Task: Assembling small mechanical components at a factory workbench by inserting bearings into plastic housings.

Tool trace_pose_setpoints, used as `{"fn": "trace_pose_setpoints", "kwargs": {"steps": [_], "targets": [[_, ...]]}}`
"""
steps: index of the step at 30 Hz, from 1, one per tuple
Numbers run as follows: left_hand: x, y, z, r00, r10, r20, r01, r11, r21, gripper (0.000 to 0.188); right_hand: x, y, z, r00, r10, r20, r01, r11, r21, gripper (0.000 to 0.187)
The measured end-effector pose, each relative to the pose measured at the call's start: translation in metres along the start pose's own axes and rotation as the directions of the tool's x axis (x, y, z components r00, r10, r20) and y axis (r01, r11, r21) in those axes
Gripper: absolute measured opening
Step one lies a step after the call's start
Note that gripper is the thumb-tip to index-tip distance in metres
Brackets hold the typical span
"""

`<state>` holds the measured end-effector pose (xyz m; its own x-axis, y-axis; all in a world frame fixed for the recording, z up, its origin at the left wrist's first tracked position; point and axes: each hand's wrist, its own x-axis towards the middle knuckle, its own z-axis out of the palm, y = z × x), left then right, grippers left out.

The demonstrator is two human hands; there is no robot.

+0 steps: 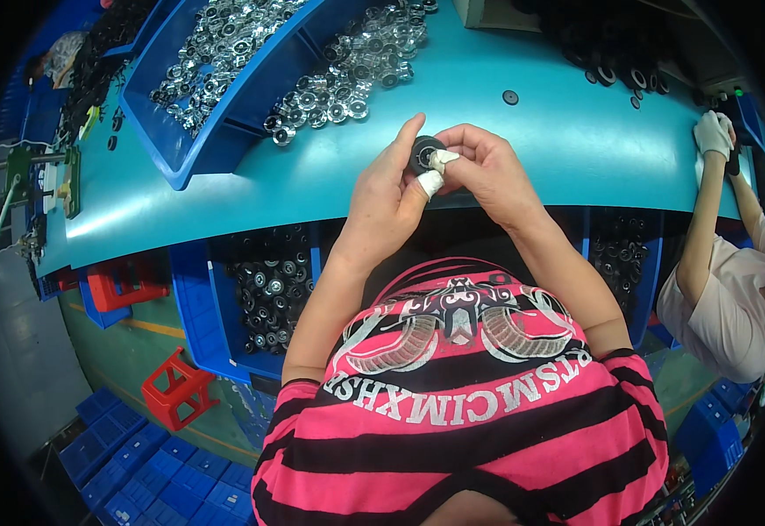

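Note:
A small black toy-like wheel (424,154) with a spoked hub is held up between my two hands, over the near edge of the turquoise table (575,167). My left hand (384,195) closes on its left side, the forefinger pointing up and the thumb below. From the right, my right hand (491,172) grips it with curled fingers and presses its thumb near the hub. Both thumbs wear white wrapping. Part of the wheel hides behind these thumbs. Beyond my hands lies a pile of shiny clear hubs (337,98).
A blue bin (217,123) of shiny hubs stands at the far left. Blue bins of dark wheels (273,294) sit below the table edge on both sides. One black tyre (510,97) lies alone. A co-worker's gloved hand (713,134) is at right; a red stool (177,388) is at left.

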<state>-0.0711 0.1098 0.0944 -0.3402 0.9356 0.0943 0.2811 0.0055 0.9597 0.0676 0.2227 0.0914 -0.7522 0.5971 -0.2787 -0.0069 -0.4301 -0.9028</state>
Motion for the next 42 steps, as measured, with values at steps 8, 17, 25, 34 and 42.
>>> {"fn": "trace_pose_setpoints", "kwargs": {"steps": [8,17,25,34,42], "targets": [[0.002,-0.003,0.000,0.998,0.045,-0.038,-0.044,0.998,0.038,0.048,0.001,0.006,0.001,1.000,0.021,-0.009,-0.020,0.998,0.057,0.024],[0.002,-0.007,-0.003,0.979,0.202,0.035,-0.204,0.950,0.236,0.055,0.002,0.008,0.003,0.997,-0.055,-0.048,0.057,0.997,0.048,0.017],[0.005,-0.006,0.000,0.971,0.237,0.034,-0.234,0.914,0.331,0.054,0.003,0.021,0.005,0.990,-0.108,-0.092,0.117,0.989,0.095,0.019],[0.008,0.000,-0.007,0.992,0.120,0.036,-0.121,0.992,0.023,0.048,-0.002,0.018,0.007,0.999,-0.004,-0.032,0.015,0.943,0.334,0.023],[0.003,0.013,-0.012,0.991,0.009,0.131,-0.019,0.997,0.077,0.060,0.001,0.003,-0.004,0.999,-0.006,0.032,0.007,0.999,-0.035,0.023]]}}
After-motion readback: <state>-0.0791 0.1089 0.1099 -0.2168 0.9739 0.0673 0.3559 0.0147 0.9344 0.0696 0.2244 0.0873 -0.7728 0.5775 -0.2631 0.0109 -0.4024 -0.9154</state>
